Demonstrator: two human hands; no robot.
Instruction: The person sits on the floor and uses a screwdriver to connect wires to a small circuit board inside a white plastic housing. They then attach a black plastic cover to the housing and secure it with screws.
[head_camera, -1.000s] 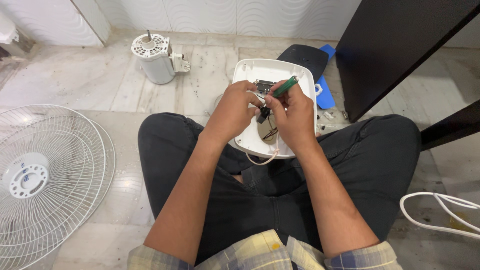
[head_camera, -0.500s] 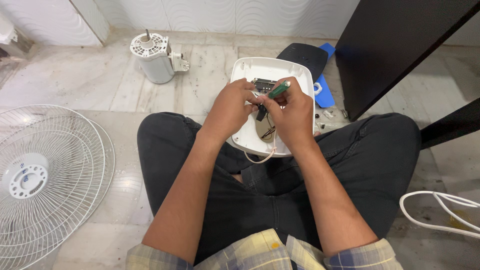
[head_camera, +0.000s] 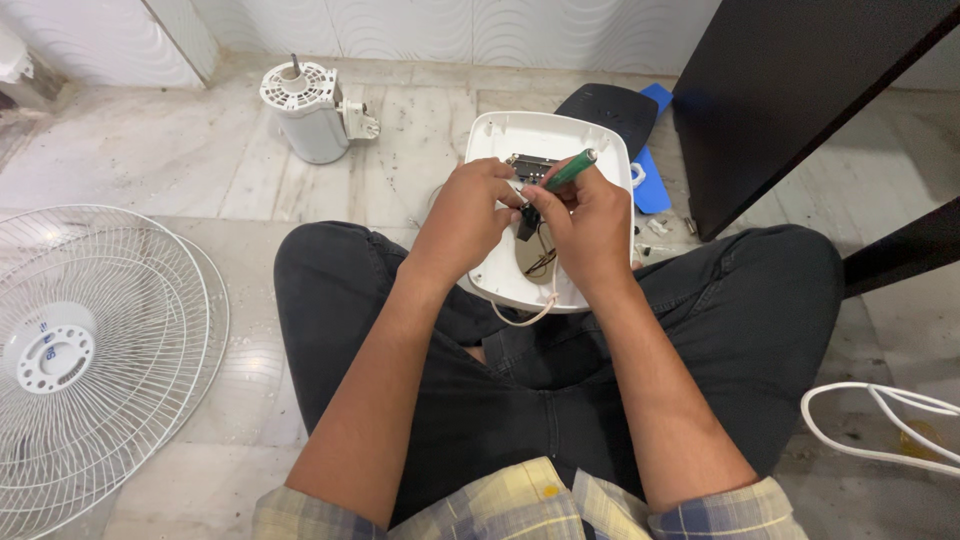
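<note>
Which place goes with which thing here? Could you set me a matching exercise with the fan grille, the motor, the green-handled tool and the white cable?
Things:
1. fan grille
2. motor
3. green-handled tool
4. white cable

Places:
A. held in the right hand
B. floor, far right
C. floor, far left
D. upright near the wall

Pairs: 1-C, 2-D, 3-A, 4-B

A single head-worn camera is looking steeply down from close above at the person's crossed legs, taking in the pale marble floor (head_camera: 150, 150) around them.
</note>
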